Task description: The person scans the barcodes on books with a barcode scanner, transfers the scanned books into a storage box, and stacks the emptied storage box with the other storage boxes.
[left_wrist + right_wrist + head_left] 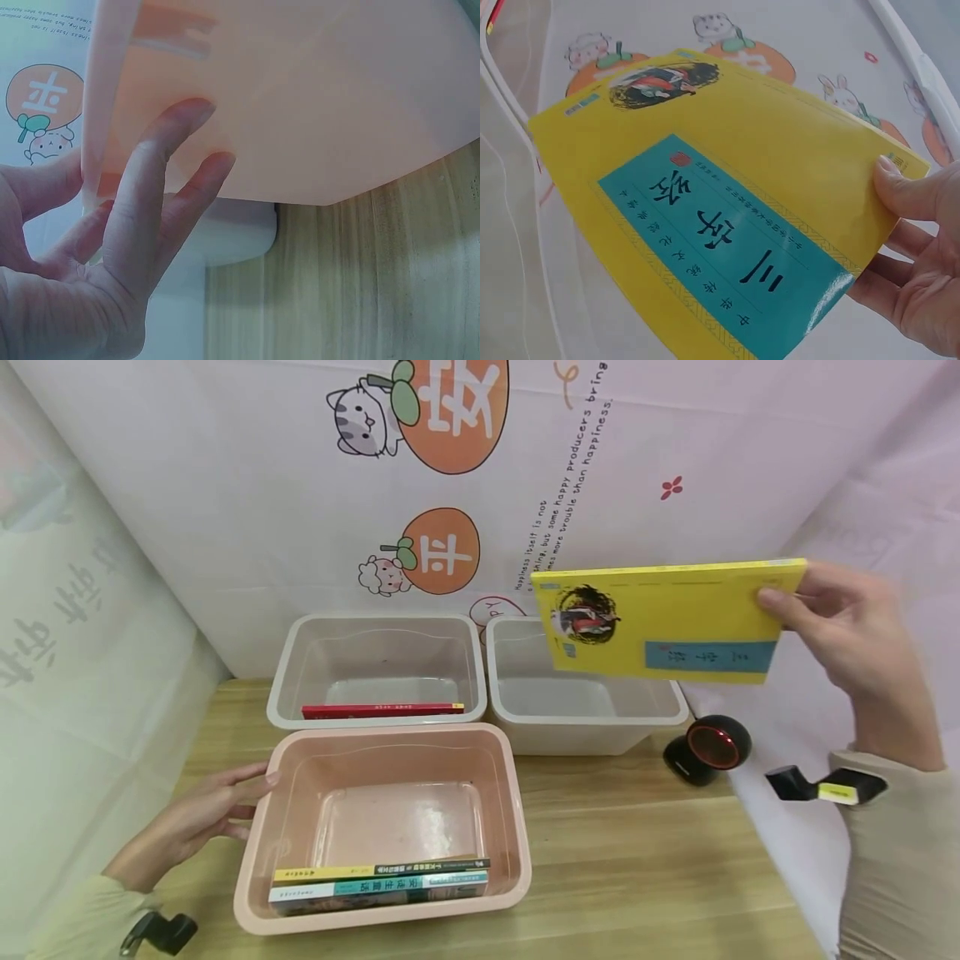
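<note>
**Holding a yellow book [660,610] aloft by the right white bin [566,739]**

Gripping the yellow book by one end with the right hand [855,627], with thumb on the front cover and fingers behind. Held in the air, cover toward the head camera, overlapping part of the right white bin in that view; impossible to tell how high above the rim. Resting the left hand [206,810] at the left side of the pink bin [405,822], with fingers loosely extended at its rim and outer wall, perhaps steadying it.

Inside the pink bin: books [408,885] on edge along the near wall, spines up. Behind, in the left white bin [390,689]: a red book [382,711], also along the near wall. On the wooden table [622,835], just beside the right white bin: a black device [712,747] with a red ring.

Step in hand, as best judged: carrying one book above the bins, not yet set down. Next move, to judge from the pose: tilting the yellow book onto its edge and lowering it inside a bin, clear of the rim, without loosening the grip until supported.
</note>
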`<state>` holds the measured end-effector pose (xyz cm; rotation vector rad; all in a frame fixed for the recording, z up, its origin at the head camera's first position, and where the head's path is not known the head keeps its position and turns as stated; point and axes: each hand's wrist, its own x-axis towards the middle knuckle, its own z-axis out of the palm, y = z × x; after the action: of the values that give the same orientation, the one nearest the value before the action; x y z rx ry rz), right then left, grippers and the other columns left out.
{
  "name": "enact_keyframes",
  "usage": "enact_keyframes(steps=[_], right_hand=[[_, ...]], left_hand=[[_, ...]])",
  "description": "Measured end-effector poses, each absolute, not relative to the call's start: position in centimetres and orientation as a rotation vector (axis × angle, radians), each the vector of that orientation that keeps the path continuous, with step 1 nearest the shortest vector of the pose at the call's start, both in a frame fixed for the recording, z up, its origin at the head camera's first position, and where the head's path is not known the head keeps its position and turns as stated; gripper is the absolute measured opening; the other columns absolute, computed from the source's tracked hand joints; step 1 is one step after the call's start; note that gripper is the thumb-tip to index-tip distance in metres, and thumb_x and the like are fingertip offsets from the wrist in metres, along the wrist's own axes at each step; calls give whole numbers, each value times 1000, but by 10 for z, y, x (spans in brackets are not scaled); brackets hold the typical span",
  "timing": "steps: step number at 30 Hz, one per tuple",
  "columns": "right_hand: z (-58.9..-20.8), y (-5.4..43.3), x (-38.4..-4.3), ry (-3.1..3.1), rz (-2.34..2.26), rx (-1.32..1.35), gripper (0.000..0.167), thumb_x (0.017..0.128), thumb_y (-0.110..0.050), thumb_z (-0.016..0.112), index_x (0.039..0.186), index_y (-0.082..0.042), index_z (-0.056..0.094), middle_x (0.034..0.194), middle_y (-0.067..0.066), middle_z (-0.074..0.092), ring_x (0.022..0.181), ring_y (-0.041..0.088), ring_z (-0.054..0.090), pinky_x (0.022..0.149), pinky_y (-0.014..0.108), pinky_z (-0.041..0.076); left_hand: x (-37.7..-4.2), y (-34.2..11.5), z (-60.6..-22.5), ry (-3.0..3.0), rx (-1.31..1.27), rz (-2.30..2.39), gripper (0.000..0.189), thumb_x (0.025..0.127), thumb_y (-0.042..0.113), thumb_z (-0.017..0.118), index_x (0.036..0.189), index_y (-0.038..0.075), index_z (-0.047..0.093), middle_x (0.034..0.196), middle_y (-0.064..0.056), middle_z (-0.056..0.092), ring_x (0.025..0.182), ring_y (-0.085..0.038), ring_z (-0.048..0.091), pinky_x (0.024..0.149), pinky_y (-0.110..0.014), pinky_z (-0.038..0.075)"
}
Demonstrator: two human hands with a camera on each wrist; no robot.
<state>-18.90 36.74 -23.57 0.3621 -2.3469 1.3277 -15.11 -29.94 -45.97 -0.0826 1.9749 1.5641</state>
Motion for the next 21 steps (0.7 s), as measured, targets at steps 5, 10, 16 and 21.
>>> enact_keyframes(steps=[5,10,16,21], right_hand=[[-244,335,-204,-2372,1362,394,23,96,3,72,118,4,75,100,-10,79,81,5,73,77,11,56],[-261,297,-219,-2463,1286,367,25,99,-11,74,123,-6,77,102,-16,77,85,8,73,81,16,55],[-288,246,-243,-2473,1387,461,28,102,-17,71,127,-6,74,112,3,78,89,16,72,82,23,58],[-306,205,-258,-2432,1468,558,25,102,-10,69,126,-2,73,118,17,76,90,21,74,81,29,62]], left_hand=[[-151,-299,-462,1965,-75,1566,77,112,31,48,162,-12,8,128,-13,71,105,-21,73,81,-42,65],[-151,-301,-463,1965,-66,1560,78,112,32,48,162,-12,8,134,-16,68,108,-22,72,82,-43,65],[-150,-302,-463,1989,-76,1548,78,112,33,49,162,-12,8,141,-22,63,112,-25,71,83,-44,65],[-152,-299,-466,1983,-84,1550,79,112,35,51,163,-9,9,144,-24,60,112,-25,71,84,-44,65]])
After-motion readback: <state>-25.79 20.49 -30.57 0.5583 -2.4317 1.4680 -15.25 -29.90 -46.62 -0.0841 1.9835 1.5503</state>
